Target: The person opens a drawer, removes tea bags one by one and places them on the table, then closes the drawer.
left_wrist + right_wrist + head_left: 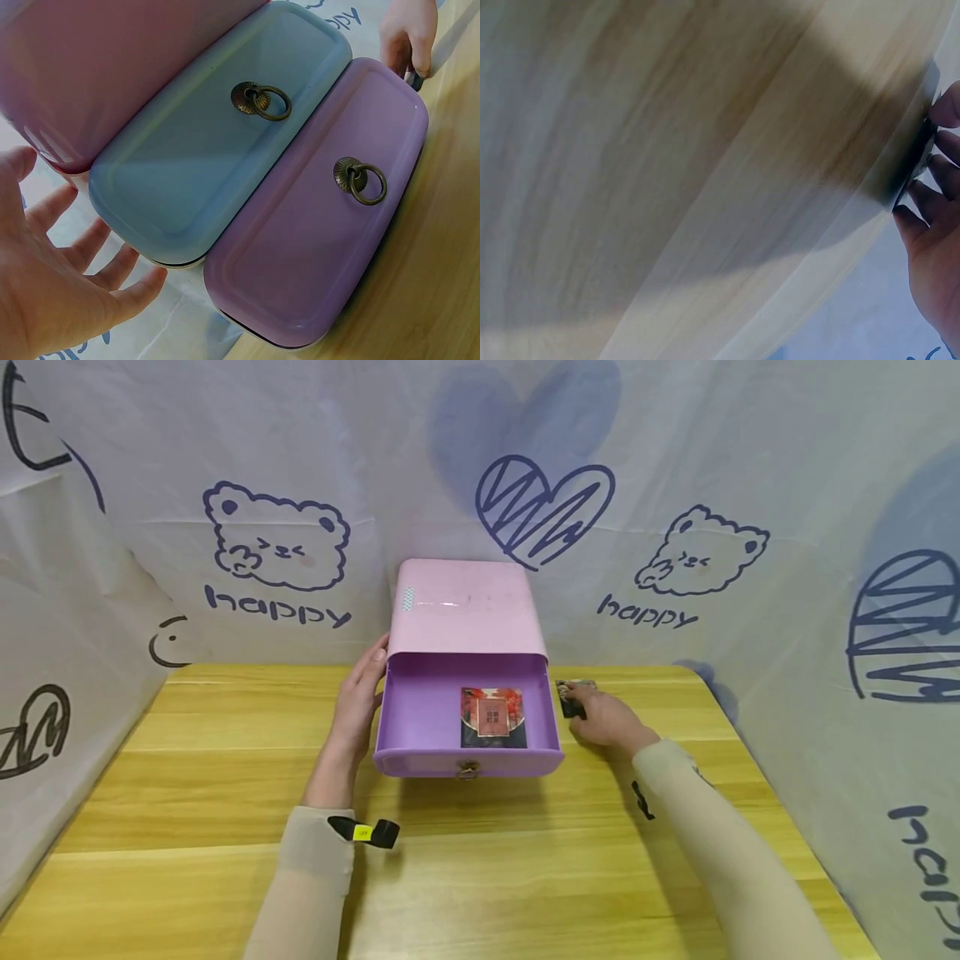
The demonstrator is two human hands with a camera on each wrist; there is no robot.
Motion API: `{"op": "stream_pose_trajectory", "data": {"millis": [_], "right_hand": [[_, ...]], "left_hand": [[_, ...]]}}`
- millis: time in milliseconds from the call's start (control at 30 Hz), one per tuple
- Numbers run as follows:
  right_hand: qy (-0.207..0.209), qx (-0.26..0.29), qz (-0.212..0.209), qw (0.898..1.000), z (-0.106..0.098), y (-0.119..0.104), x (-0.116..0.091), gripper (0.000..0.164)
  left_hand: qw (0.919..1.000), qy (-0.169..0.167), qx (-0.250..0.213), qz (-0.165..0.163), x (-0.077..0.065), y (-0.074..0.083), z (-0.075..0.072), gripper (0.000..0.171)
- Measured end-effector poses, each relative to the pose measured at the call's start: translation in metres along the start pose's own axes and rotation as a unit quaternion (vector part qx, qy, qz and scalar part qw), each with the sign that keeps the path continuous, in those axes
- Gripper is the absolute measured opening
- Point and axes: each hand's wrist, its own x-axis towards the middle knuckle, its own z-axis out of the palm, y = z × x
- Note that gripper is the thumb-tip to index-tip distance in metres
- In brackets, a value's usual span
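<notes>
A small pink cabinet [467, 606] stands at the back of the table, its top drawer [427, 710] pulled out. In that drawer, toward its right side, lies a flat square packet with a red and black print [506, 735]. My left hand [356, 702] rests along the cabinet's left side; its fingers [94, 244] are spread beside the blue drawer front [187, 150]. To the right of the cabinet, my right hand [611, 718] pinches a dark, flat square packet [576, 687] at the tabletop, thumb and fingertips on its edge [915, 161].
Below the blue front is a purple drawer front [300, 225]; both have brass ring pulls [360, 180]. The wooden table [480, 877] spreads out in front. A white cloth with drawings [360, 443] hangs close behind the cabinet and along the sides.
</notes>
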Motion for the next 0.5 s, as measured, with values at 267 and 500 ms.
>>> {"op": "stream_pose_trajectory", "data": {"millis": [267, 500], "right_hand": [[0.013, -0.01, -0.001, 1.0, 0.0007, 0.0006, -0.0001, 0.064], [0.043, -0.007, 0.009, 0.999, 0.0, 0.0005, -0.0037, 0.07]], "left_hand": [[1.0, 0.003, 0.0, -0.008, -0.0005, -0.0005, 0.0012, 0.048], [1.0, -0.003, -0.004, -0.008, -0.0021, 0.0046, 0.0015, 0.047]]}}
